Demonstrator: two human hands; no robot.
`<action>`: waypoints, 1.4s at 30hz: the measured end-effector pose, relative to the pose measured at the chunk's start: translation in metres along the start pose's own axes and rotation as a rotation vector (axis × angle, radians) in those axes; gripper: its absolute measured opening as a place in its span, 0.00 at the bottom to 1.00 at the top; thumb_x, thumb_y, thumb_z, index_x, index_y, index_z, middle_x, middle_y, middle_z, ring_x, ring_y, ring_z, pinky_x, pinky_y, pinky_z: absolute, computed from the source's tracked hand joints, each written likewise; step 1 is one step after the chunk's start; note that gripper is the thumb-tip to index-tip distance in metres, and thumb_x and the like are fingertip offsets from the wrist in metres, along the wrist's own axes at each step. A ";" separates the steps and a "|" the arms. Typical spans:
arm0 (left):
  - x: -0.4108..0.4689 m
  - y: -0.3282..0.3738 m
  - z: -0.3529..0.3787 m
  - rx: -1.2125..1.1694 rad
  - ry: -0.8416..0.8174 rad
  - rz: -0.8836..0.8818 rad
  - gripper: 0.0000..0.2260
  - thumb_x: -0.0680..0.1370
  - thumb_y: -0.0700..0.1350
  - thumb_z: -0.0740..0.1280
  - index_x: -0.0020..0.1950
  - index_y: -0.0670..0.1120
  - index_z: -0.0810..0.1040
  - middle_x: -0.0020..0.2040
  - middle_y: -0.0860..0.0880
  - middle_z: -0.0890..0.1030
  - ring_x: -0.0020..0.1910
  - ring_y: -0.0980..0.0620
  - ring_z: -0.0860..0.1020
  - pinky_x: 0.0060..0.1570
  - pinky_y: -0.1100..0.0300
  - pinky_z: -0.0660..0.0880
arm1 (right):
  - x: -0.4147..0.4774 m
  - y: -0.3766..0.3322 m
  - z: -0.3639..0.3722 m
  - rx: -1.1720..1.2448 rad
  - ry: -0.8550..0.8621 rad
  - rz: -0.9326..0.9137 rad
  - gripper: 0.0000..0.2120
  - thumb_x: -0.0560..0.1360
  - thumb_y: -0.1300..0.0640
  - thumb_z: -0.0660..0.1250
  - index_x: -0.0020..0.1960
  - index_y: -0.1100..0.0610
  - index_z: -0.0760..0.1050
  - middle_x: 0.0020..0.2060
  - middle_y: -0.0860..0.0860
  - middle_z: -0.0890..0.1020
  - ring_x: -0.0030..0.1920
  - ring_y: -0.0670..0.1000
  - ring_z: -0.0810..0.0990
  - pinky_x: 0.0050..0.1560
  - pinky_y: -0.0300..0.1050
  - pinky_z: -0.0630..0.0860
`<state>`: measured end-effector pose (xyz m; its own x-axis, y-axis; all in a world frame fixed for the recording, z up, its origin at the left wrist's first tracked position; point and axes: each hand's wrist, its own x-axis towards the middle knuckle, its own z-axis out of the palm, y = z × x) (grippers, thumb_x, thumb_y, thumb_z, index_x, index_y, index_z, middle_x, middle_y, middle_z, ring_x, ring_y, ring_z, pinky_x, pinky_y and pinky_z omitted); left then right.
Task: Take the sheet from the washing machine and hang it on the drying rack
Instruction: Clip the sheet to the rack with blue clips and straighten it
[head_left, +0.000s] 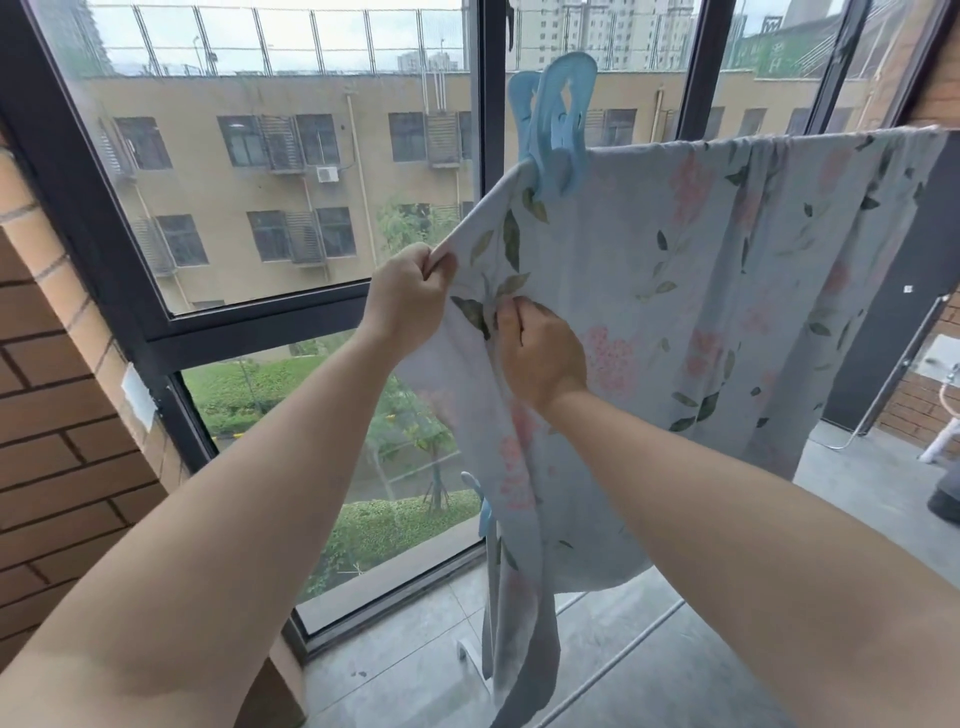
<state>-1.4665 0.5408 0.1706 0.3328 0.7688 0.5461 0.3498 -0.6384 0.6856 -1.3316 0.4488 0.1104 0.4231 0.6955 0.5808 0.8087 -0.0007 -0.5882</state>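
Hanging nearly finished: pale blue floral cotton sheet (727, 291) draped over rack bar, pegged above hands by light blue plastic clip (558, 130). Left hand (410, 301) pinching edge, right hand (540, 353) gripping fold beside it; next, tugging taut and smoothing.

Floral sheet (701, 291) draped over rack, blue clip (558, 124) above fingers, left hand (410, 299) pinching its edge, right hand (540, 353) gripping a fold beside

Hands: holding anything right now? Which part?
Both hold the floral sheet. Left hand pinches its left side edge, just below the blue clip. Right hand grips a fold of fabric a little further in and lower.
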 end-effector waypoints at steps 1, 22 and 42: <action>-0.003 0.000 0.001 -0.026 -0.024 -0.016 0.16 0.82 0.50 0.62 0.35 0.50 0.66 0.31 0.52 0.69 0.29 0.54 0.66 0.26 0.65 0.62 | 0.004 -0.002 -0.002 0.017 0.004 0.029 0.18 0.85 0.47 0.51 0.51 0.56 0.75 0.49 0.54 0.81 0.47 0.56 0.77 0.43 0.47 0.68; -0.024 -0.018 0.013 -0.885 -0.189 -0.399 0.10 0.83 0.47 0.63 0.54 0.42 0.80 0.48 0.41 0.84 0.41 0.44 0.83 0.43 0.52 0.80 | 0.023 -0.013 -0.006 -0.005 0.036 -0.021 0.23 0.83 0.50 0.57 0.78 0.47 0.62 0.65 0.55 0.72 0.56 0.60 0.78 0.55 0.56 0.77; 0.068 0.089 0.040 -0.022 0.008 0.015 0.19 0.76 0.56 0.70 0.62 0.46 0.78 0.51 0.51 0.82 0.47 0.52 0.81 0.50 0.50 0.81 | 0.042 0.014 -0.050 0.053 0.096 0.037 0.21 0.84 0.50 0.58 0.75 0.52 0.64 0.66 0.54 0.73 0.60 0.53 0.77 0.56 0.51 0.76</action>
<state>-1.3776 0.5342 0.2495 0.3313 0.7593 0.5601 0.3252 -0.6491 0.6877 -1.2820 0.4423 0.1541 0.4918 0.6239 0.6074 0.7697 0.0146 -0.6382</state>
